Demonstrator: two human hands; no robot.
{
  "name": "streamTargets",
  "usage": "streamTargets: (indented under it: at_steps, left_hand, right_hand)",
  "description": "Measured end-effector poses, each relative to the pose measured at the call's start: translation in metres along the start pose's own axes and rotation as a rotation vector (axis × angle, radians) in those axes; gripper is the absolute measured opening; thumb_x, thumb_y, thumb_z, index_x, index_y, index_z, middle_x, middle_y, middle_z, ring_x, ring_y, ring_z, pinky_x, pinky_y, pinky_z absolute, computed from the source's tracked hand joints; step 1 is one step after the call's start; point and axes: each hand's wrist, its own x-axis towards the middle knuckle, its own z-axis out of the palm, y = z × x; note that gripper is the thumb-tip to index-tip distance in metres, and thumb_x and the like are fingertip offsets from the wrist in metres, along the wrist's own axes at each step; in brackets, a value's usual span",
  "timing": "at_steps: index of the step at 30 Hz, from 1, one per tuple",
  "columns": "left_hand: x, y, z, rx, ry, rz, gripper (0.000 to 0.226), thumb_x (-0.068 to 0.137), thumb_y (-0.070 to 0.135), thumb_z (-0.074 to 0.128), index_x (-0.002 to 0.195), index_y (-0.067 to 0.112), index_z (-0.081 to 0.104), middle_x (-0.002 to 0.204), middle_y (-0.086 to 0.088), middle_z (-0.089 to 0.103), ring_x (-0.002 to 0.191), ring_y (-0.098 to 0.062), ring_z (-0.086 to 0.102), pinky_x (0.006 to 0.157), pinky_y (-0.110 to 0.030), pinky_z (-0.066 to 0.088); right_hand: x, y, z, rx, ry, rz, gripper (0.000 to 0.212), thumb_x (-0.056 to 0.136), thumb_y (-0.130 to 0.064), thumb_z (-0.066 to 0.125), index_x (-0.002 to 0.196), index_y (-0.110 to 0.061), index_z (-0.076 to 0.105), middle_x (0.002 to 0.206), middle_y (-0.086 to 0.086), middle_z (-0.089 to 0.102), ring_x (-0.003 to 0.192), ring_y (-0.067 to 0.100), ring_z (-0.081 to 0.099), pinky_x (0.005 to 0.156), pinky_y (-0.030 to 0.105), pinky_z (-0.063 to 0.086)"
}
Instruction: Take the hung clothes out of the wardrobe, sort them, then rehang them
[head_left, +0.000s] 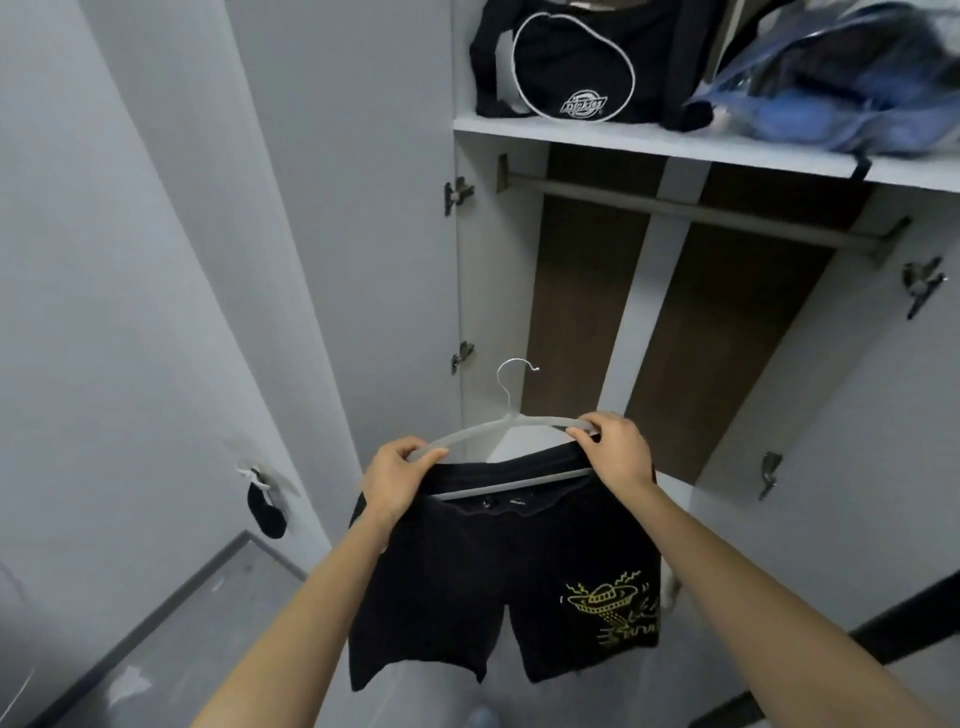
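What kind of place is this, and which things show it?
Probably a bedroom, at an open wardrobe: a bare hanging rail under a shelf with a black bag, and the left hand and right hand holding a hanger with black shorts.

We see a black bag (571, 62) with a white loop and a round badge up at 12 o'clock. Just beside it, at 1 o'clock, lies a clear plastic bag (841, 78) with blue stuff inside. At 8 o'clock a small black thing (266, 506) hangs from a white hook (254, 478) on the wall (104, 312). The grey floor (197, 639) is at 7 o'clock.
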Motion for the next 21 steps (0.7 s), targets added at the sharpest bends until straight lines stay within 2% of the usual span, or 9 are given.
streamTargets:
  at_steps: [4, 6, 10, 14, 18, 21]
  left_hand:
    - [0.057, 0.034, 0.027, 0.011, -0.033, -0.006, 0.024, 0.082, 0.045, 0.076, 0.070, 0.025, 0.069, 0.059, 0.016, 0.061, 0.063, -0.003, 0.056, 0.062, -0.023, 0.040]
    - [0.091, 0.050, 0.038, 0.006, -0.069, 0.015, 0.022, 0.082, 0.043, 0.077, 0.070, 0.026, 0.069, 0.060, 0.016, 0.060, 0.064, -0.004, 0.056, 0.060, -0.021, 0.038]
    - [0.157, 0.079, 0.057, -0.041, -0.126, 0.045, 0.017, 0.081, 0.041, 0.078, 0.070, 0.031, 0.071, 0.065, 0.016, 0.064, 0.068, -0.007, 0.059, 0.064, -0.024, 0.041]
    - [0.210, 0.099, 0.082, -0.096, -0.168, 0.060, 0.015, 0.083, 0.037, 0.077, 0.069, 0.033, 0.074, 0.070, 0.013, 0.069, 0.076, -0.012, 0.063, 0.075, -0.033, 0.047]
    - [0.253, 0.111, 0.111, -0.113, -0.164, 0.052, 0.016, 0.082, 0.041, 0.075, 0.066, 0.042, 0.074, 0.066, 0.015, 0.067, 0.072, -0.014, 0.062, 0.083, -0.042, 0.052]
    - [0.279, 0.127, 0.132, -0.124, -0.142, 0.046, 0.019, 0.085, 0.040, 0.073, 0.066, 0.040, 0.073, 0.064, 0.017, 0.066, 0.071, -0.012, 0.061, 0.082, -0.038, 0.050]
  right_hand:
    - [0.057, 0.009, -0.007, -0.040, 0.020, 0.045, 0.031, 0.095, -0.041, 0.059, 0.112, -0.018, 0.070, 0.104, 0.001, 0.068, 0.093, 0.020, 0.061, 0.073, 0.032, 0.048]
    - [0.088, 0.012, -0.011, -0.043, 0.038, 0.058, 0.031, 0.096, -0.039, 0.058, 0.114, -0.016, 0.069, 0.105, 0.002, 0.068, 0.094, 0.020, 0.061, 0.073, 0.032, 0.048]
    - [0.145, 0.018, -0.015, 0.012, 0.071, 0.079, 0.040, 0.096, -0.036, 0.058, 0.130, -0.014, 0.061, 0.124, 0.005, 0.064, 0.113, 0.024, 0.057, 0.093, 0.039, 0.049]
    - [0.189, 0.027, -0.014, 0.020, 0.019, 0.075, 0.054, 0.098, -0.039, 0.055, 0.145, -0.016, 0.044, 0.147, 0.005, 0.046, 0.136, 0.025, 0.040, 0.112, 0.043, 0.036]
    - [0.228, 0.037, -0.013, -0.020, -0.011, 0.010, 0.056, 0.099, -0.041, 0.051, 0.147, -0.015, 0.040, 0.148, 0.007, 0.044, 0.139, 0.025, 0.038, 0.112, 0.043, 0.036]
    - [0.255, 0.047, -0.009, -0.027, -0.004, -0.012, 0.055, 0.100, -0.038, 0.051, 0.149, -0.016, 0.038, 0.150, 0.006, 0.042, 0.140, 0.024, 0.037, 0.111, 0.039, 0.035]
